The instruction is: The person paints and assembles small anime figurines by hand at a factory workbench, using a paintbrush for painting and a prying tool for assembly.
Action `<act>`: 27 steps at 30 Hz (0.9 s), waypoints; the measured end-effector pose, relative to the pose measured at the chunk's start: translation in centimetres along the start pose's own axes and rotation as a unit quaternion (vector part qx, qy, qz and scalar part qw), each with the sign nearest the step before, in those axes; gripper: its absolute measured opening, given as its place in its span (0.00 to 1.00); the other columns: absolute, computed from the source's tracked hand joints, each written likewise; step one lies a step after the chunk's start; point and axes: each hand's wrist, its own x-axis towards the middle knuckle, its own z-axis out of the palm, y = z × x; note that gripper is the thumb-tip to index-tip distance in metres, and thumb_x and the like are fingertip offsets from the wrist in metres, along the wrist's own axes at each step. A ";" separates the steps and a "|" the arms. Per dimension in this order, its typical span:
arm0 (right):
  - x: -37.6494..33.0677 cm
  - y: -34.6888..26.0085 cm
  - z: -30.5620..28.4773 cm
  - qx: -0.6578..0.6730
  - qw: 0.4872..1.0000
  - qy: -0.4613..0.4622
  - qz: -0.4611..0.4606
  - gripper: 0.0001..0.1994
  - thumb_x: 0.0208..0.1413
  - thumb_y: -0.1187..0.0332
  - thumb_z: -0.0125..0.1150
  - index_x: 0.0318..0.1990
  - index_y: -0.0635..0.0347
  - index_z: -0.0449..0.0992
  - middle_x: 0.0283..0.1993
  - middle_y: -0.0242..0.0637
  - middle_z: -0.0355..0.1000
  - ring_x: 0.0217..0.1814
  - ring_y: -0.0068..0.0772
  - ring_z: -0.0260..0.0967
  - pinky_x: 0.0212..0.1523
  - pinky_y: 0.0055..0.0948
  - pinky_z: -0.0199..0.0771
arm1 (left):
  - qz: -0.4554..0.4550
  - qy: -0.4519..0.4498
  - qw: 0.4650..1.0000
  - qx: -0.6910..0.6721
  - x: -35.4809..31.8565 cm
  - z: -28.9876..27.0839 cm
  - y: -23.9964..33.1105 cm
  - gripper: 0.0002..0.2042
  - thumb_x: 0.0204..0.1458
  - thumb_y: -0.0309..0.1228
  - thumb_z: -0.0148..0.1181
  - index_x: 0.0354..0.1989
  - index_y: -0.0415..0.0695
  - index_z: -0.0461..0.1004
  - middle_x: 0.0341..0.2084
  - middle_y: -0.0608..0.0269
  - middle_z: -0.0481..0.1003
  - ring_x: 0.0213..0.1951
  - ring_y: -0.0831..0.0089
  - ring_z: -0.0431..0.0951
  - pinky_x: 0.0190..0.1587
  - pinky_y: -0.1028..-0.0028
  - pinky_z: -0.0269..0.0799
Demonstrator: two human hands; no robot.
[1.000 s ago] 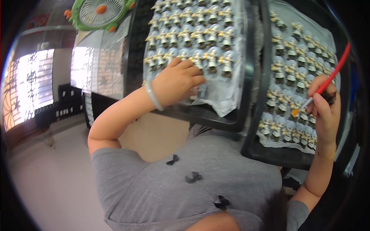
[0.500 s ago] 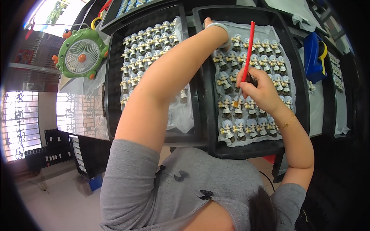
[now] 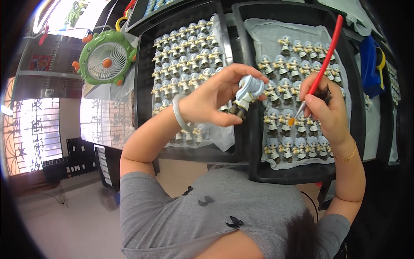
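A small doll figurine [image 3: 251, 90] with pale blue-grey hair, white clothes and dark legs is tilted between the thumb and fingers of my left hand [image 3: 211, 96], above the gap between two black trays. In my right hand [image 3: 327, 108] is a slim paintbrush [image 3: 324, 64] with a red handle, its orange-tan bristles pointing down over the right tray [image 3: 297, 175]. Something dark, too hidden to name, shows behind the right fingers. Rows of similar figurines [image 3: 286, 149] lie on white lining in that tray. More figurines [image 3: 172, 67] fill the left tray [image 3: 137, 101].
A green animal-shaped fan [image 3: 107, 63] stands left of the trays. Beyond the right tray is a blue tape dispenser [image 3: 371, 71] with a yellow roll. Crumpled white sheeting [image 3: 362, 26] lies at the far right, and another dark tray with figurines [image 3: 393, 71] stands past it.
My left hand has come back from the far end of the right tray and now holds up a figurine. My right hand keeps the paintbrush over the right tray. The view has shifted slightly.
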 end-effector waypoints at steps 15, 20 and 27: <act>0.4 0.9 1.1 -0.041 0.998 0.007 0.047 0.04 0.45 0.72 0.48 0.28 0.62 0.67 0.25 0.28 0.62 0.21 0.13 0.58 0.23 0.13 0.58 | 0.071 0.027 0.997 0.007 -2.9 2.2 0.7 0.37 0.27 0.22 0.63 0.52 0.44 0.52 0.50 0.43 0.60 0.48 0.62 0.66 0.49 0.65 0.63; 0.3 1.0 1.0 -0.050 0.997 0.005 0.050 0.04 0.45 0.72 0.48 0.28 0.62 0.67 0.25 0.28 0.62 0.21 0.13 0.57 0.23 0.13 0.58 | 0.033 0.028 0.994 0.100 -3.4 1.9 0.8 0.36 0.27 0.22 0.64 0.51 0.41 0.54 0.46 0.48 0.62 0.50 0.63 0.62 0.49 0.68 0.59; 0.4 1.3 0.9 -0.053 0.998 0.006 0.040 0.05 0.45 0.71 0.49 0.28 0.62 0.67 0.25 0.28 0.62 0.21 0.13 0.57 0.22 0.14 0.58 | 0.115 0.052 0.931 0.344 -2.9 2.0 1.5 0.31 0.26 0.30 0.65 0.45 0.39 0.62 0.36 0.58 0.63 0.37 0.65 0.64 0.40 0.72 0.60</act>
